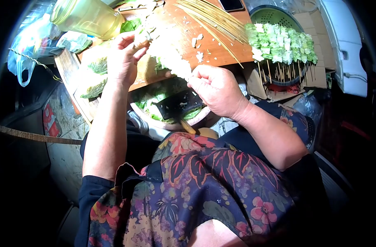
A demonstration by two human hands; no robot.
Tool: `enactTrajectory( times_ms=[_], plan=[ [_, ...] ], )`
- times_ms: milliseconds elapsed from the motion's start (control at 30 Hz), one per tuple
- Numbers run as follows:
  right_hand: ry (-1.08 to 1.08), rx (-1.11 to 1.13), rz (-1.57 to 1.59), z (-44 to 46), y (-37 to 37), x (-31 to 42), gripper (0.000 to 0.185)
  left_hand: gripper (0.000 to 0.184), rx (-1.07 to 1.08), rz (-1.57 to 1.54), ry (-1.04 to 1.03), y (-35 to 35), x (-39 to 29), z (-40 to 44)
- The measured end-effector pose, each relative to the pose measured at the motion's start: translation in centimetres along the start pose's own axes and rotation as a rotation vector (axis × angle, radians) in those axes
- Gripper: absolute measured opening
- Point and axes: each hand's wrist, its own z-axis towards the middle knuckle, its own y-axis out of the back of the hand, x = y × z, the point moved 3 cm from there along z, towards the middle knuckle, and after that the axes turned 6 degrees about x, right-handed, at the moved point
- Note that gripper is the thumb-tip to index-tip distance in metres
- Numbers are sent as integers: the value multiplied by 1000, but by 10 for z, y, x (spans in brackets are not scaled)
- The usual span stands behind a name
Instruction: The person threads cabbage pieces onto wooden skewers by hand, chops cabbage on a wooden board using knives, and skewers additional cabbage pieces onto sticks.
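Pale chopped leaf pieces (pixel 168 48) lie brightly lit between my two hands. My left hand (pixel 128 53) is raised at their left, its fingers closed on something I cannot make out in the glare. At their lower right end, my right hand (pixel 214 86) has thumb and index finger pinched together; what they hold is too small to name. Several thin wooden sticks (pixel 212 20) rest on the orange board (pixel 229 53) beyond. To the right, skewered green leaf pieces (pixel 280 43) lie in rows over a green colander (pixel 274 16).
A bowl (pixel 201 116) of greens with a dark cleaver (pixel 177 105) across it sits below the board's edge. A yellowish jar (pixel 87 18) and leaf heads (pixel 93 76) are at left. A plastic bag (pixel 25 49) hangs far left. A phone (pixel 232 5) lies at the top.
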Motion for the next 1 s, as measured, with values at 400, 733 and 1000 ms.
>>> enactTrajectory(
  times_ms=[400, 733, 1000],
  plan=[
    [4, -1, 4, -3, 3, -2, 17, 17, 105, -32, 164, -17, 4, -15],
    [-32, 23, 14, 4, 6, -3, 20, 34, -15, 50, -5, -11, -5, -12],
    [166, -52, -427, 1, 4, -4, 13, 23, -55, 146, 116, -3, -7, -17]
  ],
)
